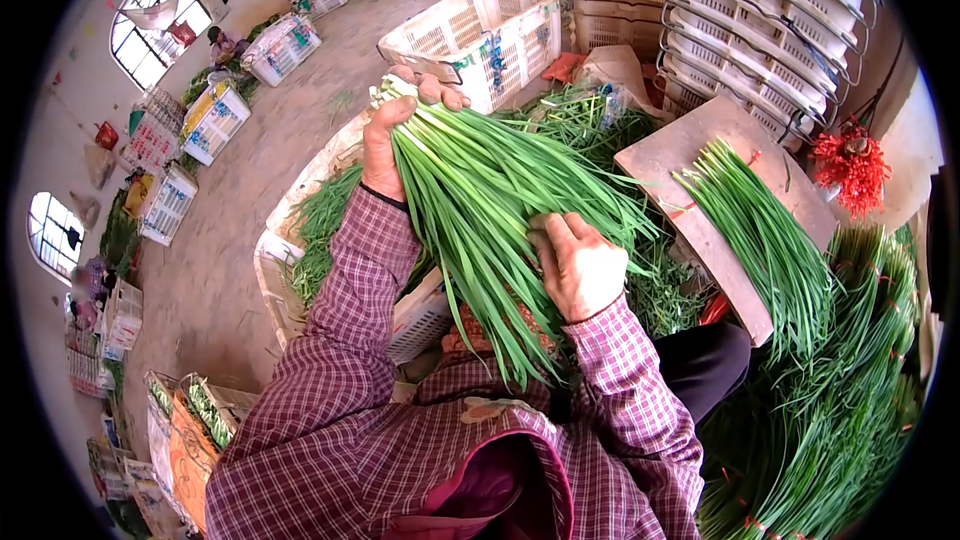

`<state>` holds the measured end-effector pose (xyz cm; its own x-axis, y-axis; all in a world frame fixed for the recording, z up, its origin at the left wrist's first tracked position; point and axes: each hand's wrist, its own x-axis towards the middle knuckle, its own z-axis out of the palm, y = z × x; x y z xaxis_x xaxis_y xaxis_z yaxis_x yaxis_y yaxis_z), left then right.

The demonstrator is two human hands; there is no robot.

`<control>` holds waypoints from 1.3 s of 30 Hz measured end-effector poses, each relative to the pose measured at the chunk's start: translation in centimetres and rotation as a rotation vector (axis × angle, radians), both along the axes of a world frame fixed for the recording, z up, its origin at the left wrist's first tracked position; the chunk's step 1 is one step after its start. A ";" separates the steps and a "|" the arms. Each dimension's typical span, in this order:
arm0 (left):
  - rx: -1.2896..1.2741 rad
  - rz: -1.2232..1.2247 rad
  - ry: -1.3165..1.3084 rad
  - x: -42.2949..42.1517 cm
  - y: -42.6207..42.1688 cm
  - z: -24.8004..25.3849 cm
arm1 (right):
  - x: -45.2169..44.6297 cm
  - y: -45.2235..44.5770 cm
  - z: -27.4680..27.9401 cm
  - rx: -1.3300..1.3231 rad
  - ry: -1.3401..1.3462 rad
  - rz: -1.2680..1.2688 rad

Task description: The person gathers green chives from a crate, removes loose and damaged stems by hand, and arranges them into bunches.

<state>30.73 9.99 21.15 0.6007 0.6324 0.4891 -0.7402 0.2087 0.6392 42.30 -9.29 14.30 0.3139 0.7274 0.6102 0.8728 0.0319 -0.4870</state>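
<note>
A large bunch of long green leafy stalks [480, 180] fans down toward my lap. My left hand [388, 130] is closed around its pale stem ends at the top. Lower on the right side, my right hand [578, 265] has its fingers bent together on the leaves; the fingertips are partly hidden among them. To the right, a smaller bundle of stalks [750, 230] lies on a tilted brown board [655, 155]. Farther right and below is a big pile of green bundles [820, 420] with red ties.
Beneath my left arm stands a white crate [275, 275] with loose greens. An open white crate [530, 35] is ahead, beside stacked crates [745, 40]. Red ties [850, 168] hang at the right. Crates line the left wall, with a person [222, 43] among them.
</note>
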 end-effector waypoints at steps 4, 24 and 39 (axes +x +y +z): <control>-0.059 -0.052 -0.052 -0.1 0.0 -0.2 | -0.5 0.0 -0.1 0.114 0.059 -0.072; 0.067 -0.035 0.014 0.1 -1.4 0.2 | -0.5 1.4 -0.2 0.085 -0.052 -0.026; 0.538 0.287 0.353 0.6 0.7 -0.5 | 7.3 -7.7 8.7 -0.076 -0.312 -0.112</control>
<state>31.33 10.68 20.69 0.6264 0.5149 0.5852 -0.4483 -0.3763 0.8109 49.55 -17.02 23.04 0.2014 0.7461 0.6346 0.9761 -0.0992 -0.1931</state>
